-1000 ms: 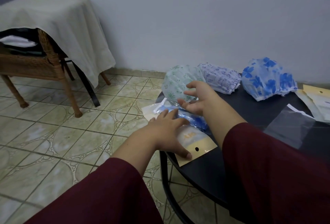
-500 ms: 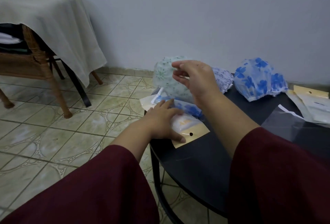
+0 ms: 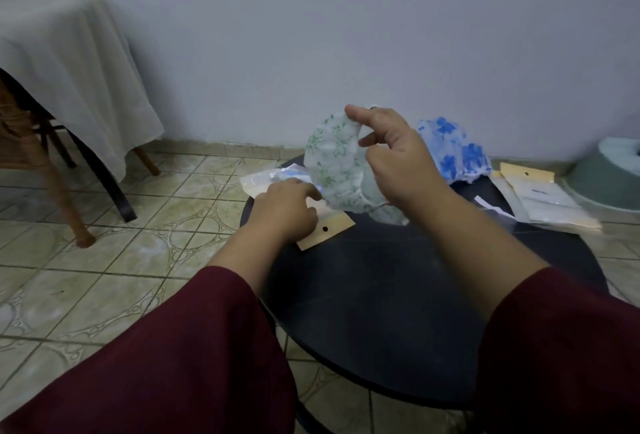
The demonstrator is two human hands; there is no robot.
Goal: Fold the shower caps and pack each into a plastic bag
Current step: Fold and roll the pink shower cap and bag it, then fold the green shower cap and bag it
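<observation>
since half a second ago our right hand [image 3: 398,160] has lifted the green-flowered shower cap [image 3: 337,163] clear of the pile, pinching its edge between thumb and curled fingers above the round black table [image 3: 398,312]. nearest us, our left hand [image 3: 282,213] rests curled on the packed plastic bag [image 3: 273,179] with the tan header card [image 3: 327,229] at the table's left edge. further back sits the blue-flowered shower cap [image 3: 453,149], and off right a stack of empty bags [image 3: 543,198].

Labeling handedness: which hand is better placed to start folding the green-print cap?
Right, probably. The right hand already pinches the green-print cap above the table; the left hand rests on the packed bag.
</observation>
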